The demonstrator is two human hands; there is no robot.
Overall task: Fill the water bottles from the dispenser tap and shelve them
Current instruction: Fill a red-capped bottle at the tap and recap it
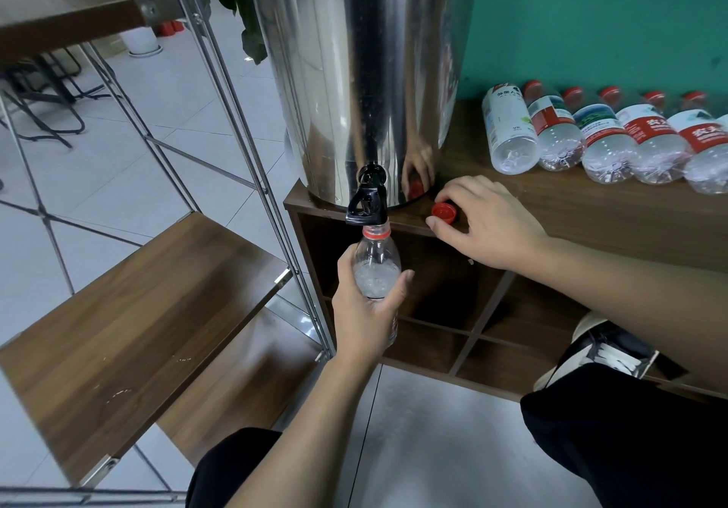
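A tall steel water dispenser (354,74) stands on a wooden cabinet, its black tap (368,198) hanging over the front edge. My left hand (364,310) grips a clear uncapped plastic bottle (376,263) upright, its red-ringed mouth directly under the tap; water shows inside it. My right hand (488,222) rests on the cabinet top and pinches a red bottle cap (444,212) between thumb and fingers. Several capped bottles (591,137) lie on their sides in a row along the green wall.
The cabinet (591,208) has open cubby compartments below the top. A metal-framed rack with wooden shelves (130,322) stands at the left, close to the tap. My knees and one shoe (606,346) are at the bottom right. A potted plant sits behind.
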